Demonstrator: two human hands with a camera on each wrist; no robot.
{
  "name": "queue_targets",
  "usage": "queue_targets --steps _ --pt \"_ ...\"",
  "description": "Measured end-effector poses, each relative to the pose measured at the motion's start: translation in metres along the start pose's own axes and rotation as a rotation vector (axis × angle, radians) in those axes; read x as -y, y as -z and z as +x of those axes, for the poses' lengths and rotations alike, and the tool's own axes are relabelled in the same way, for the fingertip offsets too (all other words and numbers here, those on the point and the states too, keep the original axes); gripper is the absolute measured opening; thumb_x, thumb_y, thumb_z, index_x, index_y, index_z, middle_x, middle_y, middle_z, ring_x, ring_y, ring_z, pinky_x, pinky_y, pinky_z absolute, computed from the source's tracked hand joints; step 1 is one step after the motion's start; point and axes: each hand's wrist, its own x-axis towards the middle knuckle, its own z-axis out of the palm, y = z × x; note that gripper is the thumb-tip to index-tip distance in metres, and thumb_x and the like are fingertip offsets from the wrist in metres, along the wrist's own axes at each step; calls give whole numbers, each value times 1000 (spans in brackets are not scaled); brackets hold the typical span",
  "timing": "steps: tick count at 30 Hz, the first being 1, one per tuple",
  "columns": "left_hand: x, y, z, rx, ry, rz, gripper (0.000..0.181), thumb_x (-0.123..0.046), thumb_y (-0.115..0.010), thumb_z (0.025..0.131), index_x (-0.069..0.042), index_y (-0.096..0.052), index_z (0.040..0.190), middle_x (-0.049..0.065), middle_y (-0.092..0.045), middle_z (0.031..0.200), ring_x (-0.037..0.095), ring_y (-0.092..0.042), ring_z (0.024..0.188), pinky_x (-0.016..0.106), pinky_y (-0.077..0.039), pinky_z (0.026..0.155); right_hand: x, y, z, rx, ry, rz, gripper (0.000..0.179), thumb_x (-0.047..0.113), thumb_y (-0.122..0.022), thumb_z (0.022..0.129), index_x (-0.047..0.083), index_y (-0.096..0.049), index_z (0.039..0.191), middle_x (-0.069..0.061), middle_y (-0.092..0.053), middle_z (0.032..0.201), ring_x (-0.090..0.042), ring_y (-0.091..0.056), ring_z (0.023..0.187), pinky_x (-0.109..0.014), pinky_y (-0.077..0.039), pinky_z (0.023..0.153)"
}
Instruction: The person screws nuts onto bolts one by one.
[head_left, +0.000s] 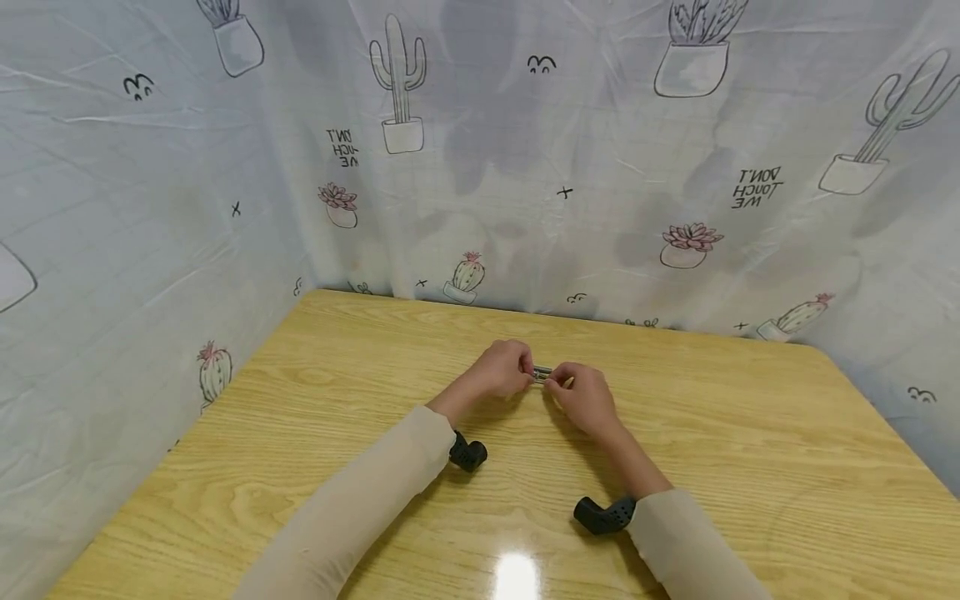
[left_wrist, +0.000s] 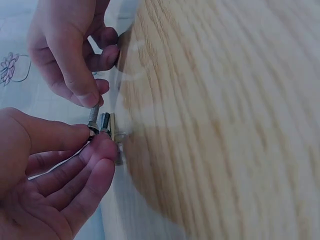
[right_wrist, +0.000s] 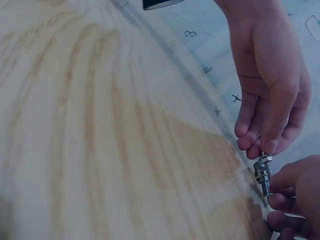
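Over the table, both hands meet at a small metal bolt with a threaded shank. My left hand pinches it at the hex nut between thumb and fingertips. The thumb and forefinger of my right hand pinch the other end of the threaded shank. Right beside the bolt, close to the left fingertips, are more small metal fittings, partly hidden by the fingers. In the head view the metal parts show only as a small shiny patch between the hands.
A wood-grain table lies under both arms. Behind and to the left hangs a pale cloth printed with cacti. Black wrist mounts sit at both sleeve cuffs. A bright reflection marks the table's front.
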Motion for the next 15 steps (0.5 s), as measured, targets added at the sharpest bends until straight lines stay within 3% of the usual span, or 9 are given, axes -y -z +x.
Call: queue_targets --steps 15 --pt "-1 0 1 9 28 61 10 -12 -68 90 -11 -64 81 2 -61 83 14 -52 74 24 -41 67 4 -1 4 25 11 -217 9 20 -68 89 14 -70 83 -2 -66 78 -13 -54 62 -26 -42 51"
